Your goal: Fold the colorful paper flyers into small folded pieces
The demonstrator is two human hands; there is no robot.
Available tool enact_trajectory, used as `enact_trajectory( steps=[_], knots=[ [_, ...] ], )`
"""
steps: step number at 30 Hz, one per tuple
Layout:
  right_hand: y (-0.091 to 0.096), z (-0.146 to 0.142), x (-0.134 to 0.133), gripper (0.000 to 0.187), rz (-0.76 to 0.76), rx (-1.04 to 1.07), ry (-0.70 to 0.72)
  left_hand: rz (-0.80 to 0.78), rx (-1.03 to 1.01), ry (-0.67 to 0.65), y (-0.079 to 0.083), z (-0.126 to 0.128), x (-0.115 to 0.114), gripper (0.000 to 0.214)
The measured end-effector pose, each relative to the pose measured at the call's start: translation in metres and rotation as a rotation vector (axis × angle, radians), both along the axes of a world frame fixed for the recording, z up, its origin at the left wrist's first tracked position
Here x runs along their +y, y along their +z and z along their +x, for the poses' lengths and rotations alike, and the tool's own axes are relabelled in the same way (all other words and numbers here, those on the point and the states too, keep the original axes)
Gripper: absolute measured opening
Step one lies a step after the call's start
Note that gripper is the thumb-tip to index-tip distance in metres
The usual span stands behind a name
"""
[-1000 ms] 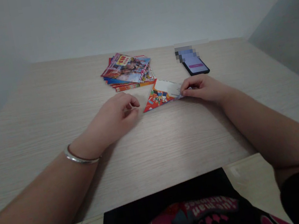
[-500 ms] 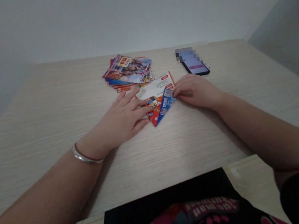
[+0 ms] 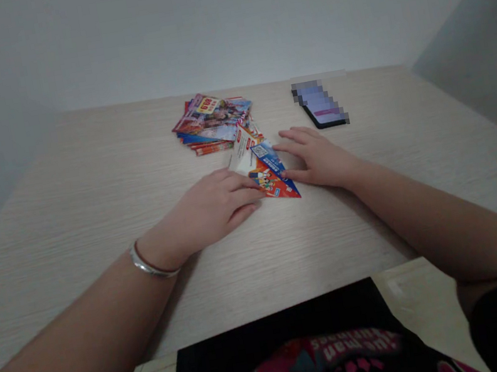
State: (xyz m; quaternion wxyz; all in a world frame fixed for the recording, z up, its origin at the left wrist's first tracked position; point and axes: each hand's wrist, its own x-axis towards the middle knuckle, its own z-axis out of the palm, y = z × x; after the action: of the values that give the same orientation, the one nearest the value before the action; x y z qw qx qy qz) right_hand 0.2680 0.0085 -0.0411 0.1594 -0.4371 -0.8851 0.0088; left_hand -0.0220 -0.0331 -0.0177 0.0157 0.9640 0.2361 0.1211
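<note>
A folded colourful flyer (image 3: 265, 169), red, blue and white, lies on the wooden table (image 3: 88, 194) between my hands. My left hand (image 3: 211, 208), with a silver bangle on the wrist, rests with its fingers laid on the flyer's left edge, pressing it down. My right hand (image 3: 314, 156) lies with its fingers stretched out flat, touching the flyer's right side. Neither hand grips anything.
A stack of several colourful flyers (image 3: 213, 122) lies just behind the folded one. A black phone (image 3: 324, 111) with a lit screen sits to the right of the stack. The table's front edge runs just above my lap.
The flyer has been folded and turned, from a wide triangle to a narrower shape pointing down-right. My left hand moved onto it; my right hand went from pinching a corner to lying flat.
</note>
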Motion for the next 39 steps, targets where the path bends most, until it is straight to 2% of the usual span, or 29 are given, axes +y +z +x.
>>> enact_trajectory(
  steps=[3,7,12,16,21,26,33,39],
  knots=[
    [0.001,-0.001,0.003,0.045,0.018,0.043,-0.010,0.069,-0.015,0.046,0.003,0.003,-0.003,0.034],
    [0.002,-0.001,0.006,0.029,0.015,0.080,0.092,0.113,-0.031,0.039,0.002,0.004,-0.002,0.033],
    [-0.002,0.001,0.008,0.034,-0.022,0.064,0.216,0.109,-0.056,0.054,-0.003,0.002,0.001,0.037],
    [-0.002,0.000,0.008,0.035,-0.003,0.065,0.283,0.076,0.071,0.182,-0.003,0.000,-0.001,0.041],
    [0.006,0.002,0.006,0.025,0.060,0.084,0.265,0.091,0.193,0.270,0.004,0.005,-0.007,0.046],
    [0.007,0.005,0.008,0.026,0.054,0.093,0.261,0.117,0.284,0.331,0.012,0.011,-0.012,0.046],
    [0.009,0.010,0.010,0.015,0.020,0.162,0.306,0.119,0.307,0.361,0.018,0.014,-0.014,0.045],
    [0.012,0.023,0.010,0.014,-0.072,0.165,0.387,0.205,0.189,0.315,0.007,0.008,-0.013,0.038]
  ],
)
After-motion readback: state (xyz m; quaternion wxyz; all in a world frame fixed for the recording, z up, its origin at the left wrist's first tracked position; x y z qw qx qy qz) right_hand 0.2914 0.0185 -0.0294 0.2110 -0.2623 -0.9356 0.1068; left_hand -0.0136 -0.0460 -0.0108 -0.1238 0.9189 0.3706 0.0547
